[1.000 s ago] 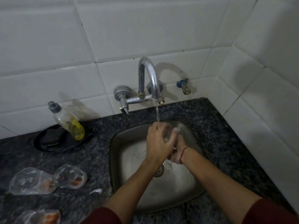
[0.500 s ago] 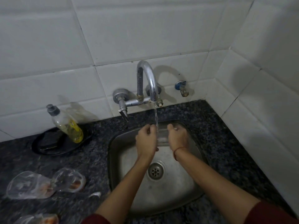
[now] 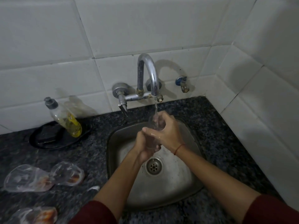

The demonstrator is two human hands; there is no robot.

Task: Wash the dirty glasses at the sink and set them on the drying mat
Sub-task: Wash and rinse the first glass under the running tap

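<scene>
A clear glass [image 3: 154, 122] stands upright over the steel sink [image 3: 192, 178], under the water running from the chrome tap [image 3: 148, 75]. My right hand [image 3: 168, 131] is wrapped round its upper part. My left hand [image 3: 144, 147] grips its lower part from below. Most of the glass is hidden by my fingers. Three dirty glasses lie on their sides on the dark counter at the left: one at mid left [image 3: 27, 178], one beside it [image 3: 67, 173], one at the bottom edge [image 3: 35, 215].
A dish soap bottle [image 3: 64, 118] leans on a black dish [image 3: 48, 139] behind the glasses. A small blue valve [image 3: 182, 83] sticks out of the tiled wall right of the tap. White tiled walls close the back and right. The sink drain [image 3: 153, 166] is open.
My hands went from either side of the glass to clasping it together, right hand on top and left underneath. The glass now stands more upright under the stream.
</scene>
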